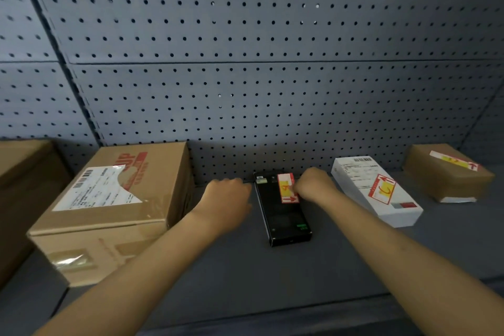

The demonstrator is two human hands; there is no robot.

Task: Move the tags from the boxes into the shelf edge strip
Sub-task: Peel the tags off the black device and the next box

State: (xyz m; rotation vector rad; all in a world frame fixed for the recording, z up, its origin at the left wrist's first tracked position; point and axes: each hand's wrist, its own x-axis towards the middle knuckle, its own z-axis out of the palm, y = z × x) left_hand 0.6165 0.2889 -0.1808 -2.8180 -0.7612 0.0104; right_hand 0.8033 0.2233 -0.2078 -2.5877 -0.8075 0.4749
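Two hands at shelf's back edge: my right hand (313, 185) pinches the red-yellow tag (287, 188) on the black box (282, 210), left hand (231, 194) curled beside it, steadying. Peel slow from the corner, w/o tearing.

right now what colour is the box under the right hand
Black box, with a red, white and yellow tag; head view.
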